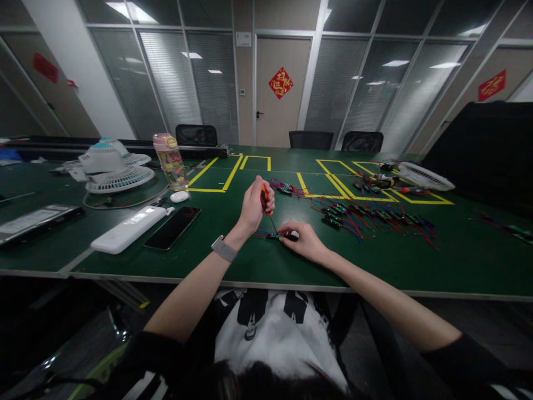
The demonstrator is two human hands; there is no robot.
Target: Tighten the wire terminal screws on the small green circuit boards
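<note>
My left hand (255, 205) is closed around an orange-handled screwdriver (265, 201), held upright with its thin tip pointing down onto a small green circuit board (273, 235) with red and blue wires. My right hand (302, 239) lies on the green table (233, 253) and pinches that board at its right end, holding it flat. A grey watch band sits on my left wrist.
A pile of similar wired boards (366, 216) lies to the right, more (285, 189) behind my hands. To the left are a black phone (172, 228), a white power bank (128, 229), a bottle (170, 161) and white fans (112, 166). Yellow tape marks the table.
</note>
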